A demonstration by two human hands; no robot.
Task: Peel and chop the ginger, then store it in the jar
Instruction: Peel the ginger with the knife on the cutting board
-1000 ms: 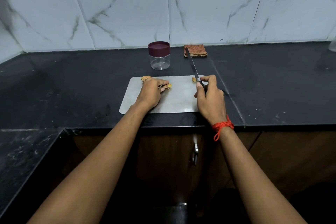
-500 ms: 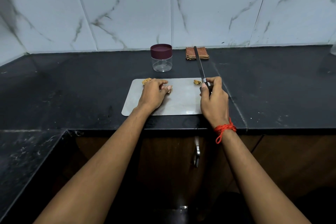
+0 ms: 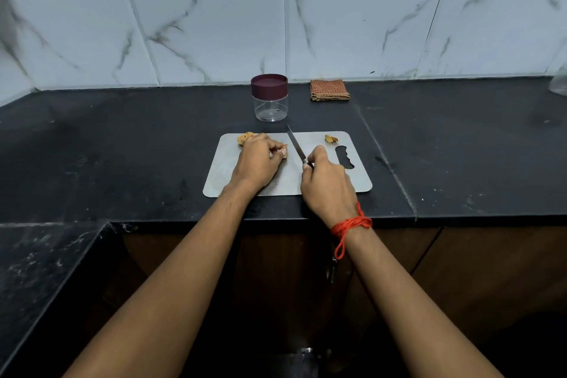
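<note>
near the front edge of the black stone tabletop [image 3: 122,147] lies a grey rectangular metal cutting board [image 3: 359,181], a maroon-lidded clear plastic jar [image 3: 270,98] just behind it, and on the board the left hand [image 3: 256,163] has its fingers curled round a knobbly tan ginger root [image 3: 245,138] while the right hand [image 3: 326,186] has its fingers wrapped round a slim steel knife [image 3: 295,144], blade just beside the ginger.

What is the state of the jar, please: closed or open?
Closed and upright: the maroon lid sits on the clear jar, which looks empty.
</note>
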